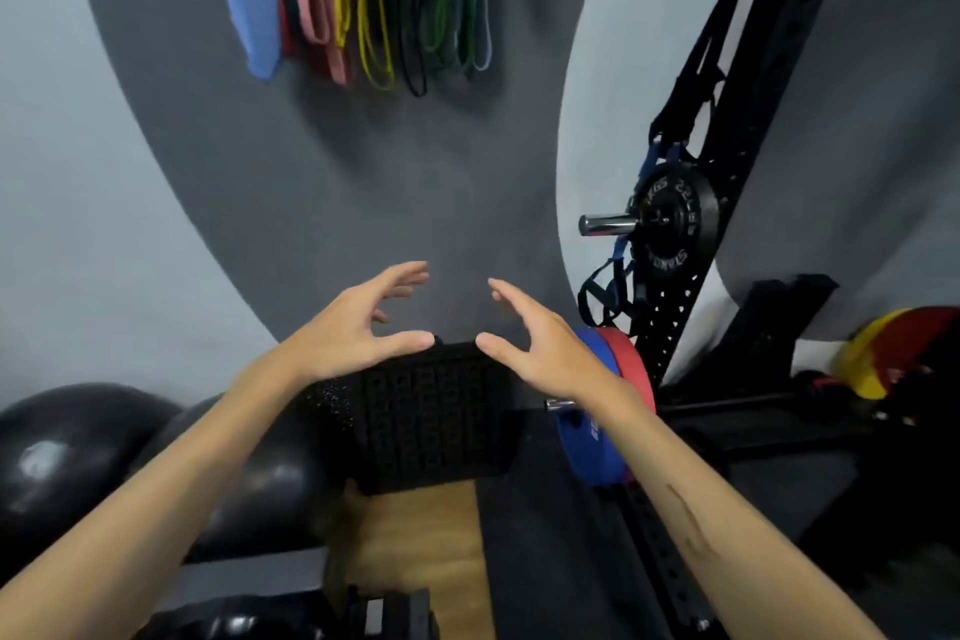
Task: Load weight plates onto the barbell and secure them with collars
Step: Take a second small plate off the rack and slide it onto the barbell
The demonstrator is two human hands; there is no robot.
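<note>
Ahead, my left hand (pixel 358 327) and right hand (pixel 540 343) hover spread, holding nothing. Right of them, my right wrist partly hides the blue plate (pixel 587 452) and red plate (pixel 631 359) on the barbell sleeve (pixel 558 404). Resistance bands (pixel 374 0) hang far off.

Both forearms are bare; no sleeves, gloves, watch or rings are visible. The right forearm (pixel 691 520) bears a dark elongated mark along its upper surface.
</note>
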